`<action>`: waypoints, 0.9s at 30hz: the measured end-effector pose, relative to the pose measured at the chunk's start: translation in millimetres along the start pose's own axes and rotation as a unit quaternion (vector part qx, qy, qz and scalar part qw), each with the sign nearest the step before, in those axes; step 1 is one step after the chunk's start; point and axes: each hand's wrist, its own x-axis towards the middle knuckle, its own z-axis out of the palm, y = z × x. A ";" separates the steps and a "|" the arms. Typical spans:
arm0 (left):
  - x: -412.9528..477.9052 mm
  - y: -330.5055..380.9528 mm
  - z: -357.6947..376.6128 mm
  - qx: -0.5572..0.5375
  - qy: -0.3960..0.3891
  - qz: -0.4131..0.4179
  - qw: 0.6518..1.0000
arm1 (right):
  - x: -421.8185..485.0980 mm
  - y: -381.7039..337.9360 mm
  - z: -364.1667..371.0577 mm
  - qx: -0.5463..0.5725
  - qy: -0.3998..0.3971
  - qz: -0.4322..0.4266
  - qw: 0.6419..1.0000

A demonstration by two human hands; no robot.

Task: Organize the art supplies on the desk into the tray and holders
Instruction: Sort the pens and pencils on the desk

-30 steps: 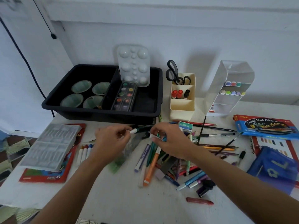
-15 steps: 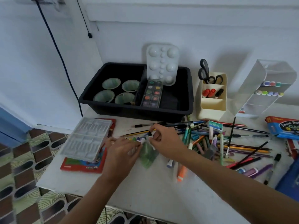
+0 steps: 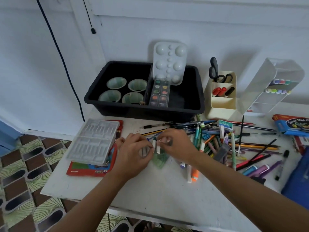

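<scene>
My left hand grips a small bunch of markers over the desk's middle. My right hand pinches a white-capped marker beside that bunch, above a crumpled green plastic pouch. A heap of pens, pencils and markers spreads to the right of my hands. The black tray at the back holds green cups, a watercolour set and a white palette. A cream holder with scissors and a clear marker rack stand right of the tray.
A grey plastic insert lies on a red crayon box at the left. A blue pencil box and a blue pouch sit at the right edge. The desk's left and front edges drop to a tiled floor.
The view swung left and tilted down. My hands came closer together over the green pouch, the left now holding several markers and the right adding a white-capped one.
</scene>
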 end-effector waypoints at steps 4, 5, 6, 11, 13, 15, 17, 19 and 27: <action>1.8 -3.2 -2.2 0.000 -0.021 -0.004 1.000 | -2.3 0.3 -1.2 0.026 -0.001 0.019 0.999; 1.6 -4.2 -2.1 0.003 -0.030 -0.007 1.000 | -2.5 0.0 -1.2 0.029 -0.006 0.022 0.999; 1.4 -5.1 -2.0 0.008 -0.039 -0.009 0.999 | -2.4 0.1 -0.9 0.032 -0.011 0.025 0.999; 1.4 -2.8 -4.3 0.025 -0.049 -0.026 0.998 | -0.4 0.8 5.2 0.025 -0.006 0.021 0.999; 1.2 -1.5 -5.4 0.032 -0.047 -0.027 0.998 | -0.4 2.2 10.5 0.006 -0.003 0.005 1.000; 1.5 0.0 -6.5 0.033 -0.052 -0.039 0.997 | -0.8 4.0 13.3 -0.001 0.001 0.001 1.000; 2.3 0.2 -7.1 0.033 -0.058 -0.050 0.997 | -2.3 4.2 12.9 -0.006 -0.002 0.004 1.000; 3.0 -1.0 -7.1 0.031 -0.065 -0.057 0.996 | -3.6 3.2 11.0 -0.015 -0.014 -0.002 1.000; 8.6 10.2 -12.0 0.004 -0.059 -0.054 0.997 | -7.3 -1.8 -8.5 0.034 0.011 -0.015 0.999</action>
